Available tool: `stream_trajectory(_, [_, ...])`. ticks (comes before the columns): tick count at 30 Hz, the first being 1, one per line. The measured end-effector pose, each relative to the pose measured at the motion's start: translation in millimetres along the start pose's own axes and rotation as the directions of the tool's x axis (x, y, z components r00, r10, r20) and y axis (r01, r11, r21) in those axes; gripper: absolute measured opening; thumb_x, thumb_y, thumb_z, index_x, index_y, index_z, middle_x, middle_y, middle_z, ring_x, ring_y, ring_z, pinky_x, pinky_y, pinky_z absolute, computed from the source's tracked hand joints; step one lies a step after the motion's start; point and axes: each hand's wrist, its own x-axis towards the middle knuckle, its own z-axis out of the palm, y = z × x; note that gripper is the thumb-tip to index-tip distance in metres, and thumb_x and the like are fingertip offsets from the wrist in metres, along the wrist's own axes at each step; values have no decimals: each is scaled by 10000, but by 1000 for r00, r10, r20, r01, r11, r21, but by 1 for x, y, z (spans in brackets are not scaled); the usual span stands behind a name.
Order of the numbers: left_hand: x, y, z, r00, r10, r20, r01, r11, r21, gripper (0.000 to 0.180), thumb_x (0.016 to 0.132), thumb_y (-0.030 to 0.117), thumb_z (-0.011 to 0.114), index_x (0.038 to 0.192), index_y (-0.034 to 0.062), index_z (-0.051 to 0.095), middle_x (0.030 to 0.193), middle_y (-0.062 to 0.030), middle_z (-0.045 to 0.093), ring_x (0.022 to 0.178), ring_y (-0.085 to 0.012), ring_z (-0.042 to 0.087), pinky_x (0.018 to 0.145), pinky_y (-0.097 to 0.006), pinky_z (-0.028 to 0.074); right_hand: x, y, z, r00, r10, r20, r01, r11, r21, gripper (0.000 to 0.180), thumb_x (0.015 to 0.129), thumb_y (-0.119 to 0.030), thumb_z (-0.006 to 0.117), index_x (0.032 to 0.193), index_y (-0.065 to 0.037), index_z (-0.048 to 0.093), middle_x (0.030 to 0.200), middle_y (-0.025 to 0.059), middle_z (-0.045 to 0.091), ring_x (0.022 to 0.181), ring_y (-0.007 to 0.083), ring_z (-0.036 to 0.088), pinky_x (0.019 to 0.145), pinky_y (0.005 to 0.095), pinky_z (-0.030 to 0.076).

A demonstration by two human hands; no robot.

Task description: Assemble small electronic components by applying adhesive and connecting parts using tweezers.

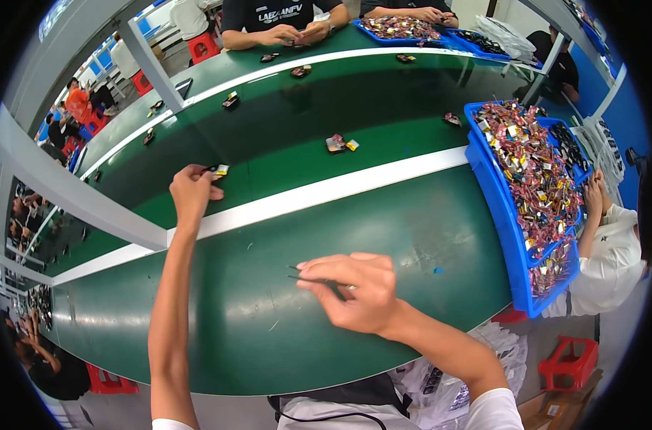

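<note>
My left hand reaches over the white rail onto the dark green conveyor belt. Its fingers pinch a small electronic part with a yellow and white label; the grip partly hides it. Above the near green tabletop, my right hand is closed around dark, thin tweezers. The tweezer tips point left, slightly apart, with nothing between them. Further along the belt sits another small part with pink wires and a yellow label.
Blue bins heaped with wired parts stand on the right. More small parts are spread along the belt. A grey metal frame post slants across the left. Co-workers sit across the belt and at the right; a red stool stands lower right.
</note>
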Motion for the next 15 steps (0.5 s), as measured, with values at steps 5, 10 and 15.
stream_trajectory(5, [24, -1, 5, 893, 399, -208, -83, 600, 795, 247, 872, 119, 634, 1038, -46, 713, 961, -247, 720, 801, -376, 731, 732, -453, 601, -8, -2, 3, 995, -67, 68, 72, 995, -72, 205, 701, 24, 835, 856, -79, 749, 860, 50, 781, 514, 105, 610, 445, 224, 379])
stream_trajectory(10, [30, 41, 74, 790, 610, 67, -589, 723, 362, 247, 887, 205, 668, 978, -12, 743, 1031, -217, 720, 856, -391, 714, 743, -469, 589, -10, -7, 4, 981, -132, 142, 152, 979, -138, 214, 682, 12, 837, 844, -95, 746, 874, 24, 781, 472, 96, 536, 432, 239, 328])
stream_trajectory(15, [4, 98, 155, 863, 233, 448, -306, 947, 97, 328, 891, 294, 747, 1020, -7, 748, 955, -160, 724, 824, -294, 713, 696, -387, 571, -12, -1, 5, 985, -97, 140, 114, 986, -119, 215, 670, 15, 837, 835, -90, 748, 882, 26, 781, 482, 97, 548, 437, 238, 333])
